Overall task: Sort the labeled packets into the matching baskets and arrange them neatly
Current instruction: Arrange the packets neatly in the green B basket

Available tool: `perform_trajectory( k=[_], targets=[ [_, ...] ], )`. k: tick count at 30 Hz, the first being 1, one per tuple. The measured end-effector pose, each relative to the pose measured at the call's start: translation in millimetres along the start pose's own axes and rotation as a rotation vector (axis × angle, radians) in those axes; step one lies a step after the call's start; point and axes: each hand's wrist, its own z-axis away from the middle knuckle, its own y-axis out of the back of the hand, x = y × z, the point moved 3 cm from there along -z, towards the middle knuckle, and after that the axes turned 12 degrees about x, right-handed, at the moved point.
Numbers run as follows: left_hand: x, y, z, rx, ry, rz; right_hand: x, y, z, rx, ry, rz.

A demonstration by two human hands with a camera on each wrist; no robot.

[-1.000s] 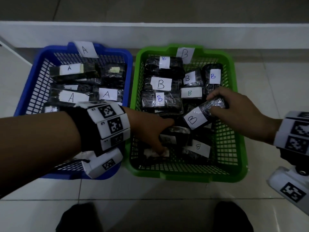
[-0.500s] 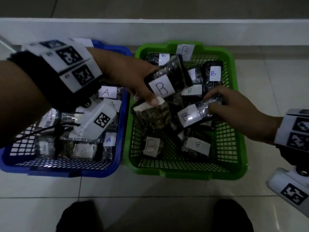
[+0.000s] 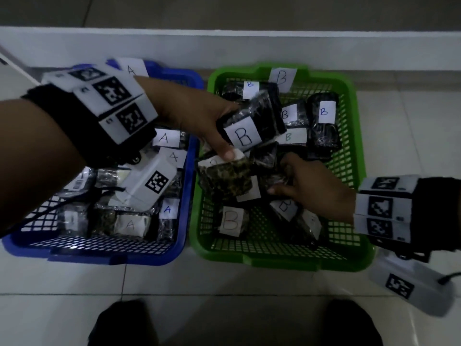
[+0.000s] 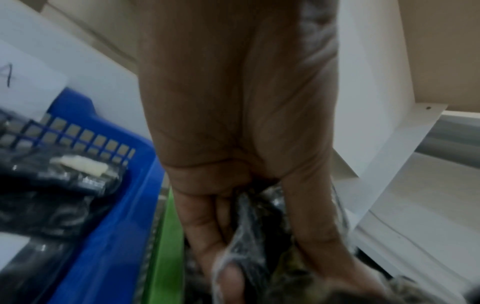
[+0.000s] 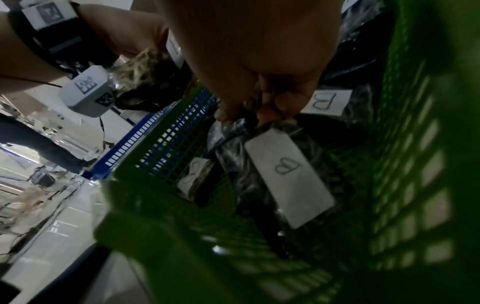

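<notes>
My left hand [image 3: 199, 121] hovers over the back left of the green basket [image 3: 360, 151] and grips a stack of dark packets. The top one bears a B label [image 3: 243, 134], and a greenish packet [image 3: 224, 177] hangs under my thumb. The left wrist view shows my fingers [image 4: 207, 226] curled round crinkled plastic [image 4: 249, 236]. My right hand [image 3: 306, 188] is low in the green basket and pinches the end of a B-labelled packet [image 5: 288, 170] lying near the basket's front. The blue basket [image 3: 185, 196] on the left holds A-labelled packets [image 3: 129, 224].
More B packets [image 3: 323, 121] fill the back of the green basket, and one with a red B [image 3: 230, 219] lies at its front left. A white ledge [image 3: 224, 46] runs behind both baskets. My feet [image 3: 119, 323] stand on the tiled floor in front.
My left hand rose from the front of the green basket with a stack of packets to its back left. My right hand lowered its B packet towards the basket's front.
</notes>
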Motion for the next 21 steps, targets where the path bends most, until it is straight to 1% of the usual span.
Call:
perform_trajectory(
  k=[2,4,6,8,10,11,12,13,14,16,17,21],
  targets=[
    [0,-8,-2,-0.011,-0.010,-0.049,3,3,-3,-0.007,-0.015,-0.045],
    [1,-17,-5,-0.046,-0.016,-0.115,8,9,-3,0.030,-0.004,-0.054],
    [2,-26,-6,-0.086,-0.013,-0.181,11,14,4,0.011,0.049,0.074],
    [2,-31,-10,-0.069,0.006,-0.267,9,12,17,-0.041,0.118,0.246],
    [1,-32,-15,-0.031,0.022,-0.349,7,5,28,0.005,0.251,0.378],
    [1,-32,-17,-0.019,0.027,-0.371,6,1,31,0.016,0.285,0.447],
    [1,-33,-19,-0.009,0.033,-0.388,4,-1,30,0.011,0.286,0.533],
    [1,-34,-20,-0.003,0.042,-0.409,6,-2,27,-0.058,0.226,0.598],
    [1,-35,-22,0.006,0.046,-0.426,8,-1,26,-0.156,0.150,0.648],
    [1,-37,-25,0.031,0.030,-0.454,13,0,23,-0.338,0.037,0.682],
    [1,-38,-26,0.047,0.022,-0.460,13,-1,22,-0.367,-0.001,0.667],
    [-3,-39,-28,0.092,0.022,-0.456,17,-11,26,-0.333,-0.134,0.587]
  ],
)
